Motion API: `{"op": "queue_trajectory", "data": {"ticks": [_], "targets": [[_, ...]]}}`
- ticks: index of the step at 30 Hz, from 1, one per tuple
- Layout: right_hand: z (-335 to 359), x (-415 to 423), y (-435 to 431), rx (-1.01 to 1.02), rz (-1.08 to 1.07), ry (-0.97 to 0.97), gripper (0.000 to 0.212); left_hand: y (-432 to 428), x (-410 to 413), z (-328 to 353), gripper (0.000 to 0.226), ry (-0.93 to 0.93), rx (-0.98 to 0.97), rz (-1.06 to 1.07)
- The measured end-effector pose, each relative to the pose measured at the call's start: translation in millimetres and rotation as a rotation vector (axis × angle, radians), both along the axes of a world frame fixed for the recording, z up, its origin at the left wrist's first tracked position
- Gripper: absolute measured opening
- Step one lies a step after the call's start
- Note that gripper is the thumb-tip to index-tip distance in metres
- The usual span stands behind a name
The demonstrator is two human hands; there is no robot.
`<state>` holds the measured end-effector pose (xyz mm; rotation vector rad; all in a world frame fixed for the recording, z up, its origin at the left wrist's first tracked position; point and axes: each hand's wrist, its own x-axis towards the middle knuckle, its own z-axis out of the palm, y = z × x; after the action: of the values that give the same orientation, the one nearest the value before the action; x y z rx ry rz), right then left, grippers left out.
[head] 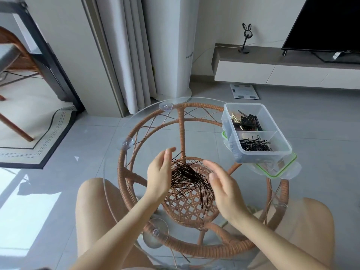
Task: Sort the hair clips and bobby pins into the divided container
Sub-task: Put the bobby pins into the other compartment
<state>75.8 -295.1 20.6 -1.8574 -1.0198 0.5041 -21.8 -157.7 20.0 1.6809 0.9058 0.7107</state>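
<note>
A loose heap of dark bobby pins (190, 180) lies on the round glass tabletop (116, 137), between my two hands. My left hand (160, 172) stands at the heap's left edge, fingers apart and touching the pins. My right hand (222, 189) stands at the heap's right edge, palm turned inward, fingers spread. A clear divided container (280, 133) sits at the table's right rim. Its far compartment holds hair clips (246, 120), and its near compartment holds bobby pins (255, 146).
The container rests on its green-rimmed lid (280, 171), which overhangs the table edge. A rattan frame (182, 125) with suction cups carries the glass. My bare knees flank the table. A scale, a TV bench and a curtain stand beyond.
</note>
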Motion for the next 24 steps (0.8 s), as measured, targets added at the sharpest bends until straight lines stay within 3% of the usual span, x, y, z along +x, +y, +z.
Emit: {"op": "queue_trajectory", "data": {"ticks": [2,4,6,8,12,15,18,24], "targets": [[1.1,9.9,-21.7,-0.104,0.083,-0.074,0.051,6.1,-17.3,2.7,0.041,0.107,0.096,-0.060],[-4.3,23.6,-40.7,-0.308,0.224,-0.432,0.077,16.7,-41.1,3.1,0.074,0.424,0.269,-0.281],[-9.0,33.3,-49.4,-0.441,0.224,-0.738,0.101,28.2,-59.3,4.5,0.107,0.718,0.440,-0.475],[-4.2,36.8,-43.9,-0.521,0.153,-0.829,0.111,33.9,-64.8,6.5,0.116,0.885,0.548,-0.565],[5.0,33.6,-9.4,-0.599,0.215,-0.776,0.118,40.0,-45.2,5.7,0.118,0.930,0.641,-0.607],[6.3,31.8,21.6,-0.586,0.268,-0.733,0.112,49.6,-19.7,10.2,0.123,0.932,0.639,-0.658],[7.2,30.9,40.2,-0.540,0.322,-0.702,0.091,57.7,-0.3,15.3,0.119,0.929,0.664,-0.702],[12.6,27.9,49.6,-0.395,0.360,-0.511,0.038,62.0,4.7,17.7,0.073,0.805,0.614,-0.719]]}}
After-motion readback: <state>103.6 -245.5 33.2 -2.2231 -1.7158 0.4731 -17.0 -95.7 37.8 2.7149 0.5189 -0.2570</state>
